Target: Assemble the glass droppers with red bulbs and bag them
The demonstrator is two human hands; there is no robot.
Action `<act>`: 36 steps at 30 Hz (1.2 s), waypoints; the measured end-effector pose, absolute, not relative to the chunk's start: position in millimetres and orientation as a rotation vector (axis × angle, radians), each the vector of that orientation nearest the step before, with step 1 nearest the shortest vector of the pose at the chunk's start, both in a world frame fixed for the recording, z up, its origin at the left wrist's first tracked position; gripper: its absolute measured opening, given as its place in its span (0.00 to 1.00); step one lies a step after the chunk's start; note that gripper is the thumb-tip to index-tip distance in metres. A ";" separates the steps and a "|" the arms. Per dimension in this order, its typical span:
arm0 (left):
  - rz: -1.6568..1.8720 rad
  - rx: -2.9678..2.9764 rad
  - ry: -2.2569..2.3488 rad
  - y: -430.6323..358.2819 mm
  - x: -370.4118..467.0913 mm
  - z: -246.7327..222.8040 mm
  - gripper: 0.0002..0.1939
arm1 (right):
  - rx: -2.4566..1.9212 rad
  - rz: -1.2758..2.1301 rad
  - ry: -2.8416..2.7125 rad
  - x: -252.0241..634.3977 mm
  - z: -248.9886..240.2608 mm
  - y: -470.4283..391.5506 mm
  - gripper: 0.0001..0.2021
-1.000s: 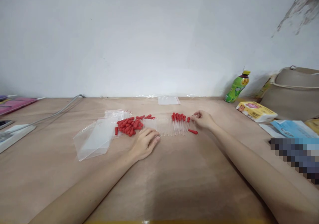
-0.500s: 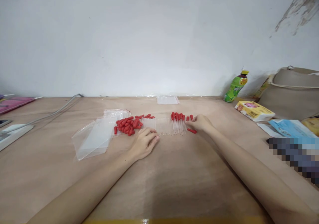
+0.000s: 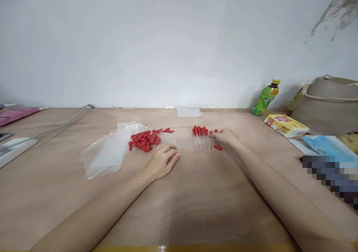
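A row of clear thin tubes (image 3: pixel 184 142) lies side by side on the table. Several at the right end carry red rubber bulbs (image 3: pixel 200 130), forming droppers. My right hand (image 3: pixel 227 136) is closed in a pinch at that end, with fingertips on a dropper's red bulb that they partly cover. Just below it, a loose red bulb (image 3: pixel 218 147) lies on its side. My left hand (image 3: pixel 164 160) rests on the table at the row's left end, fingers loosely bent and holding nothing visible. A pile of red bulbs (image 3: pixel 144 140) lies beyond and left of it.
Clear plastic bags (image 3: pixel 107 155) lie left of the pile, and a small white bag (image 3: pixel 189 112) near the wall. At right stand a green bottle (image 3: pixel 264 99), a yellow tissue pack (image 3: pixel 286 125) and a beige bag (image 3: pixel 330 102). A grey cable (image 3: pixel 64 124) crosses the left side.
The loose red bulb below my right hand has shifted slightly right. My right hand has moved only a little at the row's end. My left hand stays in place.
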State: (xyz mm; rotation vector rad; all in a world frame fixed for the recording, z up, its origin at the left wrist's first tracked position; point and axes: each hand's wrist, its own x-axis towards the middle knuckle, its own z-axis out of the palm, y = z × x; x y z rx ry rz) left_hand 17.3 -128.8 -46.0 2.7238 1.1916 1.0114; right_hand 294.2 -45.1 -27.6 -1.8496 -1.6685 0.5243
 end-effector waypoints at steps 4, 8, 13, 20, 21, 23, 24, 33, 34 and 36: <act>1.060 2.644 1.188 -127.8 19.7 -43.5 0.09 | -1.734 0.649 -1.588 274.1 -17.6 -61.5 0.14; 1.093 2.495 1.223 -127.4 21.8 -40.3 0.12 | -1.382 0.726 -1.674 229.6 -21.4 -91.4 0.14; 1.104 2.407 1.099 -130.5 24.2 -40.7 0.16 | -1.131 0.618 -1.811 186.8 -33.5 -121.7 0.13; 1.305 2.460 1.239 -126.4 14.3 -43.6 0.12 | -1.256 0.396 -1.937 226.6 -21.7 -102.6 0.14; 1.329 2.487 1.269 -123.7 11.4 -44.1 0.11 | -1.320 0.329 -1.954 241.4 -19.5 -96.8 0.13; 1.346 2.541 1.317 -117.6 6.1 -45.5 0.11 | -1.455 0.202 -1.985 271.7 -18.0 -87.6 0.12; 1.345 2.565 1.335 -114.7 4.2 -46.5 0.11 | -1.510 0.131 -2.004 285.3 -18.9 -84.9 0.11; 1.317 2.596 1.318 -109.0 0.7 -52.8 0.09 | -1.574 0.097 -2.139 314.0 -47.4 -91.6 0.09; 1.319 2.598 1.316 -109.3 0.5 -53.1 0.09 | -1.572 0.106 -2.128 313.4 -47.5 -91.3 0.09; 1.325 2.604 1.310 -109.5 0.2 -53.8 0.10 | -1.574 0.118 -2.097 313.4 -43.6 -89.8 0.09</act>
